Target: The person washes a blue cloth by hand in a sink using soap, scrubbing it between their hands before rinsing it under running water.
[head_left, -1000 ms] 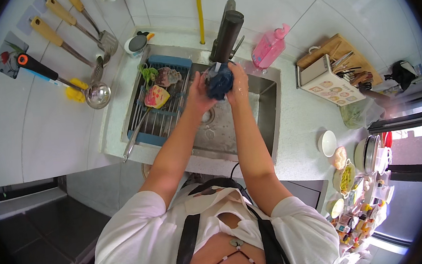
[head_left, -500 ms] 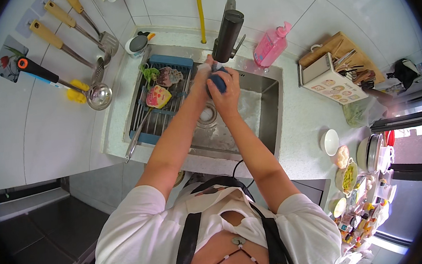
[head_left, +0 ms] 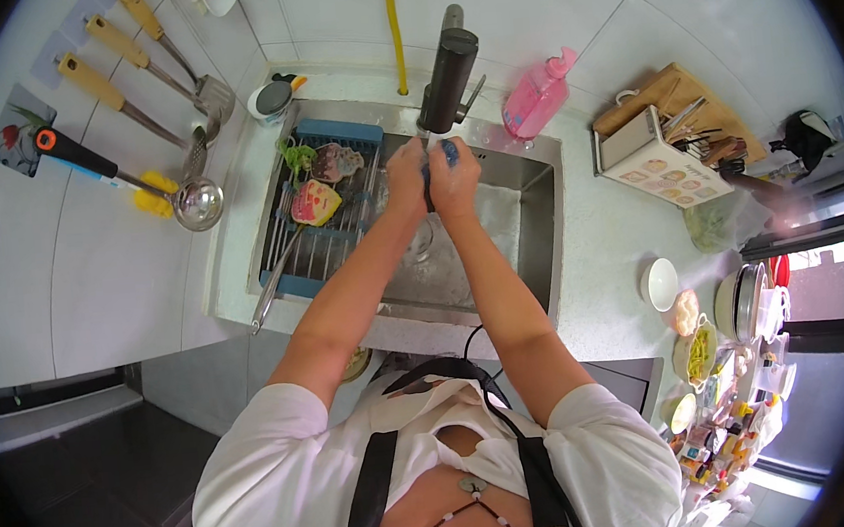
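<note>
Under the black faucet [head_left: 449,80], my left hand [head_left: 404,177] and my right hand [head_left: 455,182] press close together over the steel sink [head_left: 504,246]. Both are closed around a dark blue cloth [head_left: 450,151], which looks bunched up. Only bits of it show between and above my fingers, so its full shape is hidden. Water seems to fall from the spout onto the hands. Beneath my wrists lies the sink's drain [head_left: 420,239].
A blue-ended drying rack [head_left: 340,130] left of my arms holds two patterned sponges [head_left: 316,203], greens [head_left: 299,158] and a long metal handle [head_left: 276,281]. A pink soap bottle [head_left: 536,98] stands behind the sink. At right are a knife holder [head_left: 649,158] and a white bowl [head_left: 660,285].
My hands have come together side by side under the spout. The blue cloth, bulging toward the right hand before, is now mostly covered by the fingers.
</note>
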Demonstrator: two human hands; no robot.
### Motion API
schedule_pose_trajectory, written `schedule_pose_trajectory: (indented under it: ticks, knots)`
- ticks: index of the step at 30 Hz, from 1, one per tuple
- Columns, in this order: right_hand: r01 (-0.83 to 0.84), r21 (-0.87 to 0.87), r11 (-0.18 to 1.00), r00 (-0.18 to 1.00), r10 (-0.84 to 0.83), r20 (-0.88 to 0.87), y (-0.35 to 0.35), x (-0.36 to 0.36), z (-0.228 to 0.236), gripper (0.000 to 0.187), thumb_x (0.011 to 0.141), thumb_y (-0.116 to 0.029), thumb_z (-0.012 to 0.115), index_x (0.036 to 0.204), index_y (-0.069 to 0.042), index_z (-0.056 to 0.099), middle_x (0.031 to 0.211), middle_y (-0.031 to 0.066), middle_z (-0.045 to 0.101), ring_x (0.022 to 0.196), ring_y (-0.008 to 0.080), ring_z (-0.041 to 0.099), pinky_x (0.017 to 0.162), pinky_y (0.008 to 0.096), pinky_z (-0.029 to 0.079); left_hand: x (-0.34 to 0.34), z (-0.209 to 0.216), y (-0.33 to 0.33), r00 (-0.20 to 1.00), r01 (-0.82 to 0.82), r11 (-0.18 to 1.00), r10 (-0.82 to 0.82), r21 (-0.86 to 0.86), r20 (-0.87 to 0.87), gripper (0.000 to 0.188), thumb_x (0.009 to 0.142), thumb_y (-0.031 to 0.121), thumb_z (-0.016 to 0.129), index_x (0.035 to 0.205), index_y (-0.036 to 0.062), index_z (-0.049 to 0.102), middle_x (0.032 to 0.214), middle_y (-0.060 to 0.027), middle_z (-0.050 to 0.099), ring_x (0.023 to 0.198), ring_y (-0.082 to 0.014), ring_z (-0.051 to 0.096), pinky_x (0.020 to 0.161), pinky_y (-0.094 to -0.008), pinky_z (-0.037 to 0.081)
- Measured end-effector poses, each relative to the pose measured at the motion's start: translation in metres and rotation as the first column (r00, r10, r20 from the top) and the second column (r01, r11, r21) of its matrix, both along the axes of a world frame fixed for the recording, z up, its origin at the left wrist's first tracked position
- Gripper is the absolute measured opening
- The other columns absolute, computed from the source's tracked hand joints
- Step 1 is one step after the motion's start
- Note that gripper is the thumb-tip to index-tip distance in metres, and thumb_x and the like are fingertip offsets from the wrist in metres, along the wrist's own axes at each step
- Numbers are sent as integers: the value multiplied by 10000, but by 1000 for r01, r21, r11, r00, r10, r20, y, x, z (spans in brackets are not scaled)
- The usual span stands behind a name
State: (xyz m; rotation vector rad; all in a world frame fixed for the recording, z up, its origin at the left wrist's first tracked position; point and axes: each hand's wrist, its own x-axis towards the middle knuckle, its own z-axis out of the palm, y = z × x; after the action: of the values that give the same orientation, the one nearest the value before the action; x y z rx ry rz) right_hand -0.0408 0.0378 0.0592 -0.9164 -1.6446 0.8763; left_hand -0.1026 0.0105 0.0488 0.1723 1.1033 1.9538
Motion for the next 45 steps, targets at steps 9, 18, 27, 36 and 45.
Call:
schedule_pose_trajectory:
  ticks: [9,18,27,36,45]
  knots:
    - [-298,19,954,939,290,182,57,46,-37,239,798,-222,527,969,-79,614,1078,136,494,1029,278,441,904,324,320,-52,34,-36,954,236,960,-258,-149,-152,337,758,211,623,1008,23,498,875,-73,572,772,-161,568,673,-300,472]
    - [-407,-485,774,896,441,-49,43,66,17,311,831,-258,470,997,-26,594,1020,33,537,920,143,465,835,272,341,-77,26,-33,607,121,970,-240,-211,-757,185,728,110,608,885,54,529,785,-24,535,694,-103,496,620,-230,411]
    - [-322,-452,832,921,387,57,55,58,3,279,822,-259,519,950,-19,582,771,18,565,714,121,476,691,242,384,-69,42,-24,874,204,971,-239,-127,-423,85,783,93,536,865,92,519,740,-5,530,621,-78,504,533,-205,410]
    - [-474,-296,829,774,553,308,50,58,-50,475,698,-79,605,1139,-69,429,963,99,508,905,185,480,782,281,387,-40,29,11,902,299,952,-306,-70,-305,211,725,81,565,927,39,524,770,-26,515,679,-95,479,592,-232,394]
    - [-626,-235,744,765,644,2,7,32,-17,859,571,-125,739,1293,-75,277,1261,162,365,1171,254,361,891,324,381,-50,30,4,901,358,906,-399,225,173,216,753,128,538,954,47,523,843,-65,572,764,-175,562,683,-321,475]
